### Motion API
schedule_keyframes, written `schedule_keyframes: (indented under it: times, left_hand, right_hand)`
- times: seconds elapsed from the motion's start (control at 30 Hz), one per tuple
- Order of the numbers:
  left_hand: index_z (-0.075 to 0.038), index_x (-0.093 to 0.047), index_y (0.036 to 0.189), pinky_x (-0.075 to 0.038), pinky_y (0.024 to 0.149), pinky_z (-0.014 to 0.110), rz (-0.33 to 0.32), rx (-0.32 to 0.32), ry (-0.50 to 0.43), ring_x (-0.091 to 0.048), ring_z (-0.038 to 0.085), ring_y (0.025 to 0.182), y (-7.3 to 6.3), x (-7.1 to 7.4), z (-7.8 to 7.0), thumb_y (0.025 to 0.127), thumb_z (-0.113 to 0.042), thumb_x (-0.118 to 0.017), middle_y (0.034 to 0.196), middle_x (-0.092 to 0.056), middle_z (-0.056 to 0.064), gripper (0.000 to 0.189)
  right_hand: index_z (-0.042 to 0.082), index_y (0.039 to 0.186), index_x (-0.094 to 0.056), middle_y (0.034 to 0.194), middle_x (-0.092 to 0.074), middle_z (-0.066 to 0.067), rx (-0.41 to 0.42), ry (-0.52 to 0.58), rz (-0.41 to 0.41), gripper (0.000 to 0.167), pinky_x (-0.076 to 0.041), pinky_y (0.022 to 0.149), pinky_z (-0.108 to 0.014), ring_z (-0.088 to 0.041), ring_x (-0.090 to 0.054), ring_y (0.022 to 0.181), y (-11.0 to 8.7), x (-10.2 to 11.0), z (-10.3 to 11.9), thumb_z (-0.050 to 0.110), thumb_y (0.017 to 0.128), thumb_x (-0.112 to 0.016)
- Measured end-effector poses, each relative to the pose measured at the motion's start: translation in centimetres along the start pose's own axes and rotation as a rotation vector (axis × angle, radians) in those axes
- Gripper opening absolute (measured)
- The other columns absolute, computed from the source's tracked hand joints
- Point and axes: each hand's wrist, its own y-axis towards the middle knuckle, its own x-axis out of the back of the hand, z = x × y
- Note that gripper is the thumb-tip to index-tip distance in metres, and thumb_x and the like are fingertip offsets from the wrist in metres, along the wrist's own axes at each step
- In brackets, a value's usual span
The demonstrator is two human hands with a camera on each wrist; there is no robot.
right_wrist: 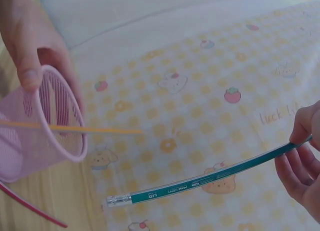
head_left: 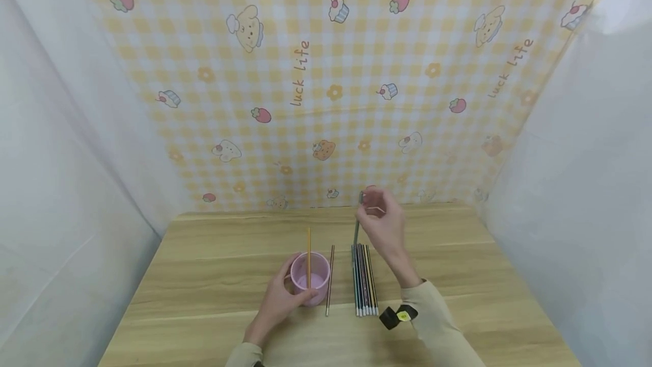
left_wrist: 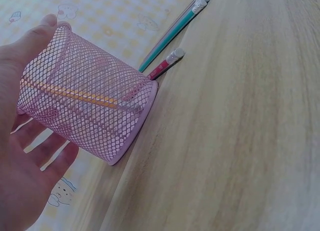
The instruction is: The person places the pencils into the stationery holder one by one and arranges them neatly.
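Observation:
My left hand (head_left: pixel 277 302) grips a pink mesh pencil cup (left_wrist: pixel 95 86), thumb near the rim and fingers round the far side. The cup stands upright on the table, with one yellow pencil (head_left: pixel 308 245) leaning inside it. To the right, my right hand (head_left: pixel 383 222) pinches a green pencil (right_wrist: pixel 195 180) near one end, between thumb and fingers. Its silver eraser end (right_wrist: pixel 119 200) points away from the hand. In the head view this pencil hangs steeply above the far end of a row of pencils (head_left: pixel 364 282).
A single dark red pencil (head_left: pixel 330 281) lies just right of the cup. Several pencils lie side by side further right, eraser ends toward me. Behind the wooden table (head_left: pixel 204 276) hangs a yellow checked cloth (head_left: pixel 326 72); white sheets (head_left: pixel 61 186) hang at both sides.

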Motion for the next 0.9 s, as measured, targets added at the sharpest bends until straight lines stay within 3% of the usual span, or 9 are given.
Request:
schedule_keyframes:
  times: [0.2,0.37,0.5,0.7,0.9]
  left_hand:
    - [-0.015,-0.047,0.15,-0.056,0.099,0.055,-0.002,-0.005,-0.002,-0.064,0.041,0.117,0.1,0.0,0.1,0.07,-0.021,-0.094,0.139,-0.058,0.019,0.093]
    - [-0.017,-0.045,0.151,-0.056,0.099,0.052,0.004,-0.018,0.017,-0.065,0.039,0.116,0.1,0.1,0.4,0.071,-0.024,-0.093,0.139,-0.059,0.018,0.093]
    - [-0.018,-0.045,0.151,-0.057,0.097,0.051,0.008,-0.032,0.016,-0.066,0.038,0.116,0.1,0.1,0.5,0.072,-0.024,-0.093,0.139,-0.059,0.017,0.093]
    - [-0.019,-0.047,0.15,-0.056,0.097,0.054,-0.011,-0.027,0.019,-0.066,0.038,0.115,0.1,0.0,0.4,0.07,-0.023,-0.094,0.138,-0.06,0.014,0.093]
    - [-0.018,-0.048,0.15,-0.054,0.1,0.056,-0.025,-0.022,0.024,-0.065,0.037,0.118,0.2,0.0,0.4,0.07,-0.024,-0.094,0.138,-0.061,0.011,0.093]
  right_hand:
    - [-0.01,0.11,-0.062,0.096,-0.068,-0.024,0.136,0.087,0.013,0.035,-0.063,0.072,-0.026,-0.021,-0.067,0.085,-0.2,-2.0,1.1,-0.022,0.077,-0.064]
    - [-0.006,0.113,-0.061,0.098,-0.067,-0.021,0.186,0.118,0.062,0.034,-0.063,0.074,-0.026,-0.019,-0.067,0.088,-0.9,-4.0,1.1,-0.018,0.081,-0.064]
    - [-0.005,0.114,-0.06,0.099,-0.066,-0.021,0.155,0.12,0.09,0.034,-0.064,0.075,-0.028,-0.026,-0.068,0.089,-1.5,-5.5,0.3,-0.017,0.082,-0.064]
    - [-0.011,0.114,-0.058,0.1,-0.065,-0.029,0.02,0.123,0.112,0.033,-0.065,0.074,-0.036,-0.038,-0.067,0.088,-2.6,-7.1,-1.3,-0.02,0.082,-0.063]
    - [-0.017,0.111,-0.058,0.097,-0.065,-0.034,-0.044,0.121,0.122,0.03,-0.065,0.073,-0.038,-0.036,-0.067,0.084,-3.6,-7.4,-0.7,-0.02,0.081,-0.061]
